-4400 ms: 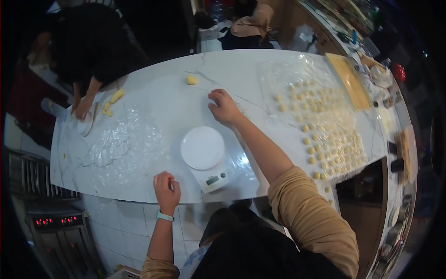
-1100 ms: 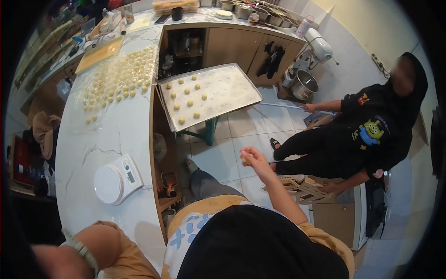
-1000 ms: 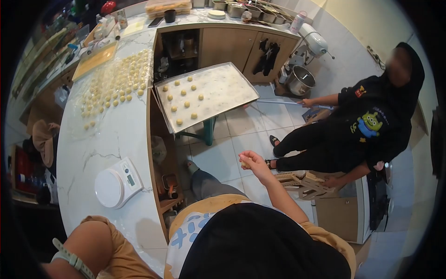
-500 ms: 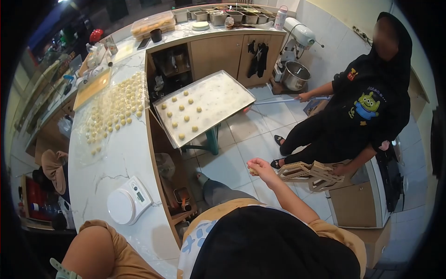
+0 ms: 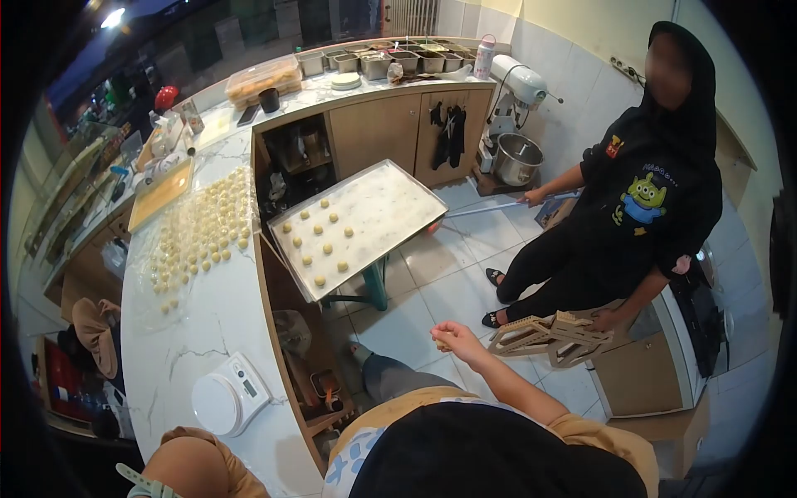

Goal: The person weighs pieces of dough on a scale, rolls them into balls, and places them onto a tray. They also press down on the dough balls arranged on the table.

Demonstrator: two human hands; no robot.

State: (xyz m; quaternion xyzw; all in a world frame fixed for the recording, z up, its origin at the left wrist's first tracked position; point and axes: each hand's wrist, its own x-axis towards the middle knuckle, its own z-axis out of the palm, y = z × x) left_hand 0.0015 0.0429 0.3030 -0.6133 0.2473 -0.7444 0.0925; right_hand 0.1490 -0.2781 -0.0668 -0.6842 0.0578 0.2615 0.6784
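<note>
My left hand lies off the lower edge, so I cannot tell its state. Right of the round white kitchen scale [image 5: 226, 400] and the flat metal baking tray [image 5: 390, 195], my right hand [image 5: 458, 340] pinches a small yellow dough lump [image 5: 438, 342] above the tiled floor [image 5: 465, 249], near another person's wooden lattice rack [image 5: 552, 336].

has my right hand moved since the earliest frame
Yes. The right hand left the marble counter beside the scale and now hangs over the tiled floor right of it, pinching a dough piece.

A small pale dough ball [image 5: 439, 341] sits pinched in the right hand [image 5: 458, 344].
</note>
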